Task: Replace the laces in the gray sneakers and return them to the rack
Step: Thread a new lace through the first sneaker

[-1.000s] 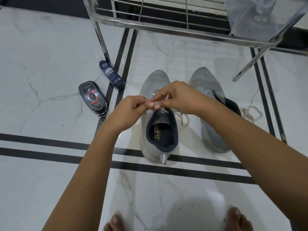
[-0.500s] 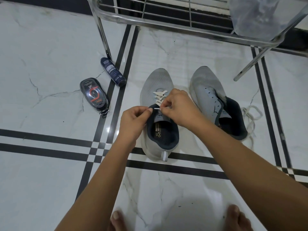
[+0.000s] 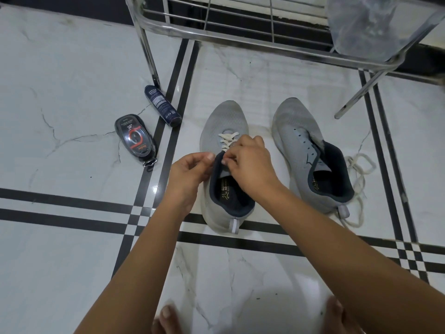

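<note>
One sneaker [image 3: 224, 121] is nearly laced: my right hand [image 3: 250, 165] pinches its lace [image 3: 227, 141], my left hand [image 3: 190, 172] curls beside it, hold unclear. The other sneaker [image 3: 296, 126] has none; neither is on the rack [image 3: 216, 32].

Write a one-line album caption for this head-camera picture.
Left hand and right hand meet at the white lace of one gray sneaker; the unlaced sneaker sits beside it.

A home entryway, polished marble floor [image 3: 72, 68] with black inlay stripes, steel shoe rack [image 3: 240, 34], shoe-care bottle [image 3: 162, 106] on the floor
</note>
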`<state>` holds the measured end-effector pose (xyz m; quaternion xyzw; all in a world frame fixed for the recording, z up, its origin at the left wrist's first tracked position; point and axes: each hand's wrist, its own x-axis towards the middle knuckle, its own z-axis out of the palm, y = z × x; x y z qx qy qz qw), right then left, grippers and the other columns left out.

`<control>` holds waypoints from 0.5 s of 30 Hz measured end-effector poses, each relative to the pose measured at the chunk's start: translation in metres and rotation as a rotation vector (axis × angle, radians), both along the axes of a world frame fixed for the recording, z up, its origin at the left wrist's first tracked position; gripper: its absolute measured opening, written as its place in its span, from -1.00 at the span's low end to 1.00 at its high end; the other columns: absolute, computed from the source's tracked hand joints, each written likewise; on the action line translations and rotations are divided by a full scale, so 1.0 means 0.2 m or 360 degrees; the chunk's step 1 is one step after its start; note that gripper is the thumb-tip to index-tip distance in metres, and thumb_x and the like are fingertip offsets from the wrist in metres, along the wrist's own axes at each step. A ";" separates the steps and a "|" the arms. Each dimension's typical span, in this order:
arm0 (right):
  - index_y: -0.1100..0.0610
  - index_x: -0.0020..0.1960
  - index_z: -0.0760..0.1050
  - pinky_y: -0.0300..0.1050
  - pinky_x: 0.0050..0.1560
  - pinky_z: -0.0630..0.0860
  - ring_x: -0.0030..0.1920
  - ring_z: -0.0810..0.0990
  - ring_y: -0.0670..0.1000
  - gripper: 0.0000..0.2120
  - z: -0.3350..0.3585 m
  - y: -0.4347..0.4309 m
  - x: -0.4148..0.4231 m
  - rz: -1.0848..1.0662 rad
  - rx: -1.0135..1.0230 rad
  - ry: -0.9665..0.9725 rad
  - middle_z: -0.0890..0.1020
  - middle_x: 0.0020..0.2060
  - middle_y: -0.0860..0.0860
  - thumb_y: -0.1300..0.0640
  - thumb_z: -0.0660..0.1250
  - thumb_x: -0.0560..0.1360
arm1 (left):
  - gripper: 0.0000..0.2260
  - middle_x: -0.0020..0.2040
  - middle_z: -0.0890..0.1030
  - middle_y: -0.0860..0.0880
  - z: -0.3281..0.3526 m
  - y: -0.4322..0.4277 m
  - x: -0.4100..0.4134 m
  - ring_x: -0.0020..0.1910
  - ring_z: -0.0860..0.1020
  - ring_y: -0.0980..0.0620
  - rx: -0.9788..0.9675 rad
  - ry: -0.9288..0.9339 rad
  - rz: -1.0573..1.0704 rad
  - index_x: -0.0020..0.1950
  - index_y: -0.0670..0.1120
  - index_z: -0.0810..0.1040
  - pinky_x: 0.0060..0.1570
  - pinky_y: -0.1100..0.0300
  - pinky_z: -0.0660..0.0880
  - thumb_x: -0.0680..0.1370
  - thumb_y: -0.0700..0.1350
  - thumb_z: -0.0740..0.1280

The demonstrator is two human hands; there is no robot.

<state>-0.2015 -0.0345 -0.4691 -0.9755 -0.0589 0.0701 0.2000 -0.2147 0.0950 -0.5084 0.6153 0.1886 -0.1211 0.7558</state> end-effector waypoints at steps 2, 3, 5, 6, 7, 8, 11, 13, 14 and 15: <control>0.11 0.07 0.61 -0.12 0.15 0.31 0.15 0.31 0.05 -0.82 -0.02 -0.02 -0.02 -0.0086 0.0132 -0.0023 0.47 0.07 0.01 0.11 0.30 0.53 | -0.96 -0.24 0.60 -0.05 0.00 -0.01 0.02 -0.25 0.53 0.06 0.0099 -0.0001 -0.0084 -0.11 -0.12 0.59 -0.15 0.22 0.47 0.50 -0.16 0.36; 0.12 0.09 0.57 -0.14 0.17 0.31 0.16 0.31 0.04 -0.81 -0.03 -0.03 -0.04 -0.0160 0.0223 -0.0026 0.44 0.08 0.02 0.13 0.34 0.50 | -0.95 -0.25 0.59 -0.05 0.00 -0.02 0.03 -0.26 0.53 0.06 0.0171 -0.0021 -0.0135 -0.13 -0.11 0.58 -0.17 0.22 0.47 0.51 -0.16 0.35; 0.15 0.15 0.46 -0.13 0.21 0.34 0.19 0.31 0.06 -0.69 -0.06 -0.04 -0.07 -0.0295 0.0369 -0.0012 0.36 0.12 0.08 0.19 0.42 0.43 | -0.92 -0.26 0.58 -0.05 0.00 -0.05 0.04 -0.25 0.52 0.04 0.0310 -0.0052 -0.0212 -0.15 -0.09 0.56 -0.19 0.23 0.46 0.53 -0.14 0.33; 0.18 0.17 0.42 -0.11 0.22 0.36 0.19 0.34 0.09 -0.62 -0.07 -0.04 -0.09 -0.0335 0.0389 -0.0044 0.34 0.13 0.12 0.24 0.43 0.41 | -0.90 -0.26 0.57 -0.04 -0.01 -0.05 0.04 -0.24 0.51 0.03 0.0398 -0.0069 -0.0245 -0.14 -0.09 0.55 -0.19 0.21 0.46 0.54 -0.11 0.31; 0.22 0.18 0.39 -0.09 0.21 0.38 0.17 0.36 0.13 -0.59 -0.08 -0.04 -0.10 -0.0360 0.0373 -0.0129 0.33 0.13 0.16 0.28 0.44 0.39 | -0.89 -0.25 0.56 -0.03 -0.02 -0.06 0.04 -0.22 0.51 0.03 0.0519 -0.0090 -0.0270 -0.12 -0.09 0.53 -0.16 0.17 0.47 0.56 -0.08 0.28; 0.26 0.17 0.38 -0.10 0.17 0.40 0.13 0.39 0.15 -0.59 -0.09 -0.04 -0.11 -0.0373 0.0347 -0.0235 0.33 0.11 0.19 0.31 0.44 0.38 | -0.88 -0.23 0.55 -0.03 -0.02 -0.06 0.04 -0.21 0.51 0.02 0.0623 -0.0106 -0.0256 -0.10 -0.08 0.50 -0.13 0.14 0.48 0.58 -0.07 0.25; 0.28 0.09 0.39 -0.35 -0.06 0.25 -0.05 0.37 0.00 -0.72 -0.10 -0.07 -0.13 -0.0414 0.0400 -0.0247 0.34 -0.02 0.07 0.21 0.39 0.47 | -0.85 -0.26 0.49 -0.03 0.05 0.01 0.05 -0.29 0.51 0.07 0.0163 -0.0069 0.0358 -0.14 -0.09 0.43 -0.16 0.17 0.56 0.62 -0.16 0.17; 0.25 0.05 0.41 -0.36 -0.16 0.19 -0.12 0.33 -0.07 -0.75 -0.11 -0.10 -0.14 -0.0416 0.0394 -0.0115 0.33 -0.09 -0.01 0.08 0.31 0.53 | -0.83 -0.35 0.47 -0.05 0.13 0.11 0.10 -0.41 0.50 0.10 -0.0674 -0.0020 0.1018 -0.15 -0.16 0.43 -0.25 0.22 0.58 0.63 -0.21 0.16; 0.24 0.03 0.41 -0.34 -0.17 0.18 -0.14 0.33 -0.07 -0.74 -0.12 -0.10 -0.14 -0.0414 0.0373 -0.0103 0.34 -0.11 -0.01 0.03 0.27 0.54 | -0.83 -0.38 0.47 -0.06 0.15 0.15 0.11 -0.42 0.51 0.09 -0.0941 -0.0026 0.1221 -0.14 -0.20 0.44 -0.24 0.21 0.59 0.63 -0.21 0.16; 0.24 0.02 0.42 -0.34 -0.18 0.18 -0.15 0.34 -0.06 -0.73 -0.13 -0.10 -0.15 -0.0421 0.0379 -0.0118 0.35 -0.13 -0.01 0.01 0.25 0.55 | -0.84 -0.36 0.49 -0.06 0.15 0.15 0.11 -0.40 0.54 0.09 -0.1011 -0.0019 0.1283 -0.10 -0.22 0.45 -0.17 0.17 0.60 0.62 -0.20 0.17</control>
